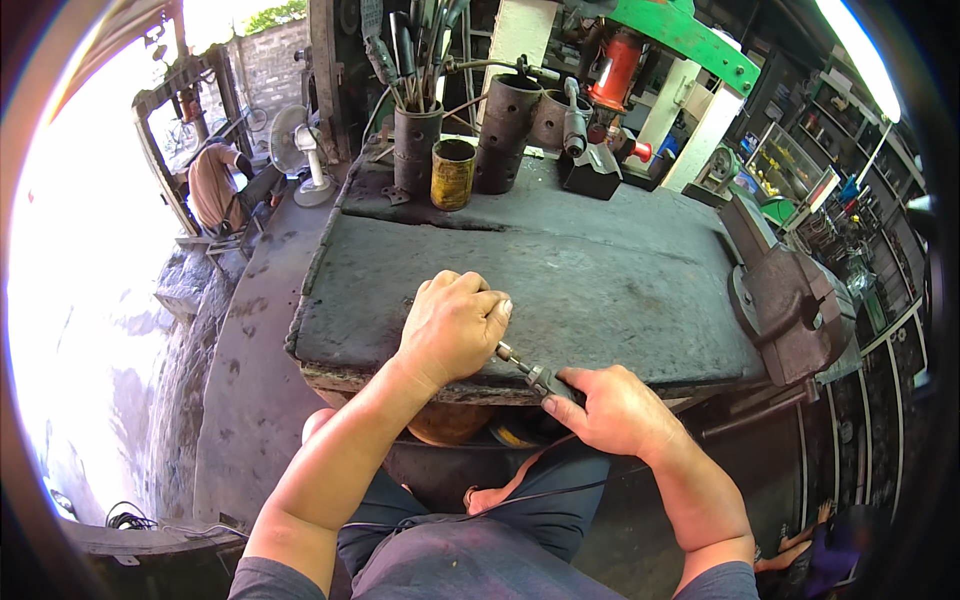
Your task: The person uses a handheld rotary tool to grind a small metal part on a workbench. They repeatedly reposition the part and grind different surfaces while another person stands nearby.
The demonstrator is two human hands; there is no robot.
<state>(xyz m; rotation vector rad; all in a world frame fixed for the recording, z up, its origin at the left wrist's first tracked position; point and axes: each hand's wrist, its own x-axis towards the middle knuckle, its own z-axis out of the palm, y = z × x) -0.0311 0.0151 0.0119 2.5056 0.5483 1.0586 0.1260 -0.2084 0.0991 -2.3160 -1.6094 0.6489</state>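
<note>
Over the near edge of a dark, worn workbench (600, 290), my left hand (455, 325) is closed, fingers curled around a small piece that the hand mostly hides. Lower and to the right, my right hand (620, 408) grips a slim handheld rotary tool (545, 381), its thumb along the body. The tool's narrow metal tip (508, 352) points up and left and meets the left hand near the thumb. Whether it touches the held piece cannot be seen. A thin black cord (520, 490) runs from near the right hand across my lap.
Dark metal cylinders, one full of long tools (417, 150), stand at the bench's back beside a yellow can (453, 178) and a black box (592, 178). A heavy vise (795, 310) occupies the right end. Beyond are a green press frame (680, 35), a fan (290, 140) and a bent-over person (215, 185).
</note>
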